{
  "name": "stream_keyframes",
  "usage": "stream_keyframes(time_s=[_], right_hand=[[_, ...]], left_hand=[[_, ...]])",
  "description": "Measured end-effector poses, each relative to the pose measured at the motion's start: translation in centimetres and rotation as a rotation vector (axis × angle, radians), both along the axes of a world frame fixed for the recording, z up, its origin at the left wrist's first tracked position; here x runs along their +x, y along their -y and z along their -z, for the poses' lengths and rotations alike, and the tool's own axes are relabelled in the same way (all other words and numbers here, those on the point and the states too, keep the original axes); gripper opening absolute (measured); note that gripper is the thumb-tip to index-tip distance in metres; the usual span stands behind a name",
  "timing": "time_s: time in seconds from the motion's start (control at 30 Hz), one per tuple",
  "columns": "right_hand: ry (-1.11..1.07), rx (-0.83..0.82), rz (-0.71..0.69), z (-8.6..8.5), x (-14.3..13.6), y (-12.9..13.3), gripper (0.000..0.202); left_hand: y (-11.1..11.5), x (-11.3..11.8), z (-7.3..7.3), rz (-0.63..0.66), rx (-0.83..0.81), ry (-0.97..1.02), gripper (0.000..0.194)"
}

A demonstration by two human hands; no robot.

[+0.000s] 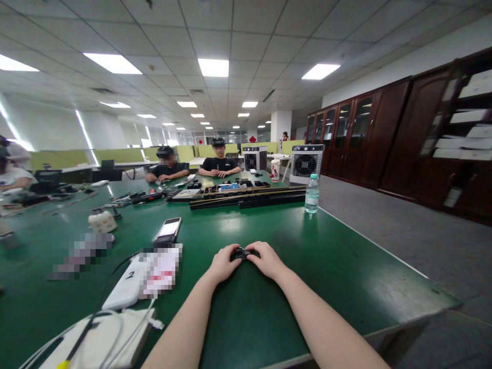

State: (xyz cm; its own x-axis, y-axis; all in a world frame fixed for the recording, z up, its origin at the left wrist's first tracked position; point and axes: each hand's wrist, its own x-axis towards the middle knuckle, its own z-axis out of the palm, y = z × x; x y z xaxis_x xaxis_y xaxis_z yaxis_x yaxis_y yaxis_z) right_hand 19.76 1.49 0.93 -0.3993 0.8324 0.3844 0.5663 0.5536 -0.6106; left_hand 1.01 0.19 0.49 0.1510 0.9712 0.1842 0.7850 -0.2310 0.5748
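Left hand (pixel 225 262): grasping small dark part (pixel 243 253) at 9 o'clock
Right hand (pixel 265 259): grasping it at 3 o'clock
Small dark part: between both hands, over green table (pixel 326 266)
Water bottle (pixel 312 197): toward 2 o'clock
Black rails (pixel 269 199): 12 o'clock

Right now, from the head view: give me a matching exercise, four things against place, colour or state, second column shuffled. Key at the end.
Things
1. Bottle
2. Small part
3. Phone
4. Slab marked 2

Descriptions
A. Dark, held between the fingers of the left hand and right hand
B. White, lying left of the left forearm
C. Bright screen, dark lower end
D. See-through, upright near the right edge of the green table

Pairs: 1-D, 2-A, 3-C, 4-B
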Motion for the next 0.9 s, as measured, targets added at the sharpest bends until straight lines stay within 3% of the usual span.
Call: stream_keyframes(time_s=[0.4,0.67,0.9], right_hand=[[0.174,0.042,0.052,-0.2,-0.6,0.8,0.022],[0.084,-0.007,0.029,0.0,-0.3,0.7,0.024],[-0.058,-0.055,0.012,0.8,0.1,-0.2,0.039]], left_hand=[[-0.2,0.0,0.1,-0.003,-0.014,-0.007,0.044],[-0.2,-0.1,0.2,0.002,-0.011,-0.007,0.044],[-0.3,0.1,0.4,-0.005,0.015,0.015,0.044]])
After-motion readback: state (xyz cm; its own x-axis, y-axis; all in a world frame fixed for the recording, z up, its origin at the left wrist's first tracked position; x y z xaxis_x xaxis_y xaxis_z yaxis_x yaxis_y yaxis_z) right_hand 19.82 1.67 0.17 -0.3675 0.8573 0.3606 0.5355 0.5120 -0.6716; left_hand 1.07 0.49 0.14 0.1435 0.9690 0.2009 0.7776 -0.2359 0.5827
